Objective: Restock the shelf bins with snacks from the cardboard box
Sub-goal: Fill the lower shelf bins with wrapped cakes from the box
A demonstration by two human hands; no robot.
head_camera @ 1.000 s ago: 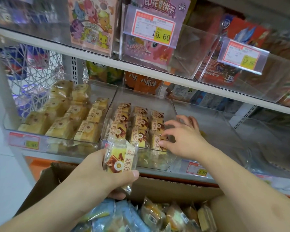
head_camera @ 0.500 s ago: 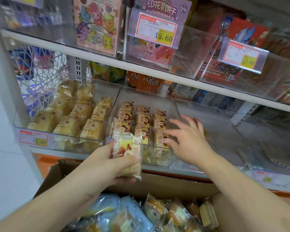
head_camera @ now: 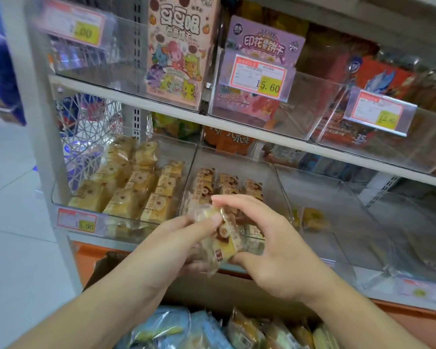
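Snack pack [head_camera: 224,238]: pinched by both hands, left hand [head_camera: 176,243] & right hand [head_camera: 275,250], fingers curled round it; long axis tilted, middle bin [head_camera: 275,177] directly behind.

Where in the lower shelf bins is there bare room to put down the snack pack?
The middle bin is bare at its back, behind the brown-label packs. The right bin is mostly bare; one yellow pack lies near its left wall. The left bin is crowded. Both hands hold the snack pack.
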